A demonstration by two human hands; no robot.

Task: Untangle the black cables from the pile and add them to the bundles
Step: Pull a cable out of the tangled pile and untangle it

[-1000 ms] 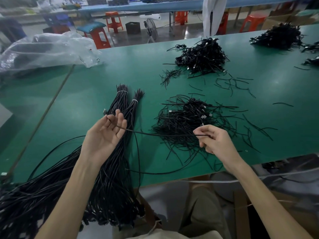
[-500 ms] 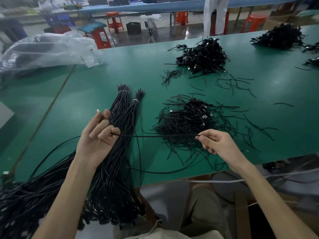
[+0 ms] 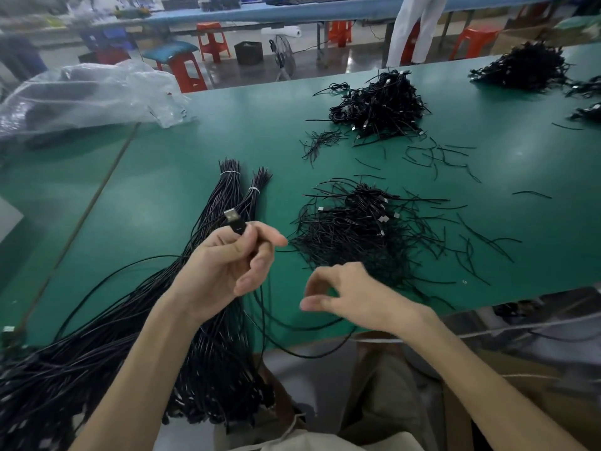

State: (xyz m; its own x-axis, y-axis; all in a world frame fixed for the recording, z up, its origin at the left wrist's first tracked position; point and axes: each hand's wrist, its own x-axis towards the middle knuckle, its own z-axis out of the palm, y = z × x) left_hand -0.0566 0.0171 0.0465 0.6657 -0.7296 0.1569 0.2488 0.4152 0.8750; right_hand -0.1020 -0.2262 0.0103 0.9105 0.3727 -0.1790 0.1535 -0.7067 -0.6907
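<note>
Left grip (image 3: 227,265) pinches cable (image 3: 235,222) plug, left of pile (image 3: 357,229); right grip (image 3: 354,297) blurred, loosely curled, hold unclear, near pile.

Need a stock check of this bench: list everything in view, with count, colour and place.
table: one, green, under everything
tied bundles: two, black, white ties, left of centre
tangled cable piles: at least three, black; near centre, far centre, far right
loose cable bits: many, black, scattered right of centre
USB cable: one, black, silver plug, in left hand
plastic bag: one, clear, far left
stools: several, orange, behind the table
fan: one, dark, on floor behind
standing person: one, white clothes, background
left hand: one, pinches the USB cable below its plug
right hand: one, over near edge, fingers curled, blurred
</note>
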